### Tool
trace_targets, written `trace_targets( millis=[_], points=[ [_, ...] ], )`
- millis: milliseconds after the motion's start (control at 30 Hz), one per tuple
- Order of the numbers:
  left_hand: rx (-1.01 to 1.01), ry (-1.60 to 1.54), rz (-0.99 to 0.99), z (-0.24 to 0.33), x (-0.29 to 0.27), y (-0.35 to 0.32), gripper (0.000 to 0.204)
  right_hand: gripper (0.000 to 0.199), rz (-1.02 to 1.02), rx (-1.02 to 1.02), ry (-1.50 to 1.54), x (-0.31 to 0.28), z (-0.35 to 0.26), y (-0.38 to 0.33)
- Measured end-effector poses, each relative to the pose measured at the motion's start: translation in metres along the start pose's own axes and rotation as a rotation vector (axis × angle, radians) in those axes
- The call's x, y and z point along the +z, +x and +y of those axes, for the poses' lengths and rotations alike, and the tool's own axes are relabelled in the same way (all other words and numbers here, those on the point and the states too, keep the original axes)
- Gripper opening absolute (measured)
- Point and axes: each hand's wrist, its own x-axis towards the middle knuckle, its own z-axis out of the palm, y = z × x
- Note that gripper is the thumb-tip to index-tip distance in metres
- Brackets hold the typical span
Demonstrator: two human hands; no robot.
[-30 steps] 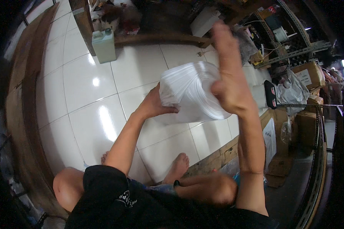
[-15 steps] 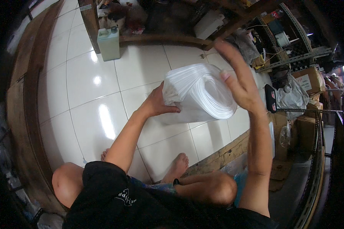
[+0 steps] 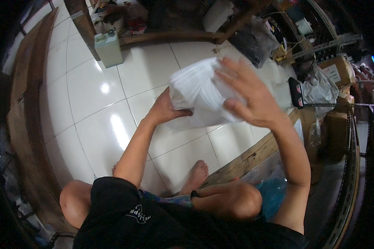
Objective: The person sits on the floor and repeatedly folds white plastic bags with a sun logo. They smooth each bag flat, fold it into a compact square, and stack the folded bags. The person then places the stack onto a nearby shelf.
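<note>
A thick roll of white plastic sheeting (image 3: 197,83), layered like a stack of bags, is held up above the tiled floor in front of me. My left hand (image 3: 164,110) grips its left end, thumb underneath and fingers mostly hidden behind it. At the right end, my right hand (image 3: 249,97) is spread and slightly blurred. Its palm faces the coiled end, covering much of the opening; whether the fingertips touch the layers, I cannot tell.
A pale jerrycan (image 3: 109,52) stands by a wooden post at the far left. Wooden planks (image 3: 33,83) run along the left, and another wooden beam (image 3: 253,157) crosses at the right. Cardboard boxes (image 3: 336,72), a black case (image 3: 295,92) and metal shelving fill the right side.
My right hand has come down and left from above the roll's right end and now lies in front of its coil. The roll has shifted slightly left, still gripped by my left hand.
</note>
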Motion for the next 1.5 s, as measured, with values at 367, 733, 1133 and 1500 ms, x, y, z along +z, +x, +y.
trace_targets(
  millis=[367, 733, 1133, 1500],
  points=[
    [-0.016, 0.065, -0.029, 0.001, -0.011, -0.004, 0.079, 0.080, 0.301, 0.142, -0.026, 0.008, 0.004, 0.019],
    [-0.224, -0.122, -0.074, -0.013, -0.015, 0.003, 0.079, 0.132, 0.408, 0.650, 0.606, 0.192, -0.016, -0.118],
    [-0.014, 0.078, 0.248, 0.005, 0.039, -0.020, 0.044, 0.110, 0.767, 0.896, 0.838, 0.309, -0.079, -0.060],
    [-0.345, 0.238, -0.401, 0.054, 0.022, -0.045, 0.060, 0.113, 0.797, 0.809, 0.769, 0.337, -0.098, -0.045]
  ],
)
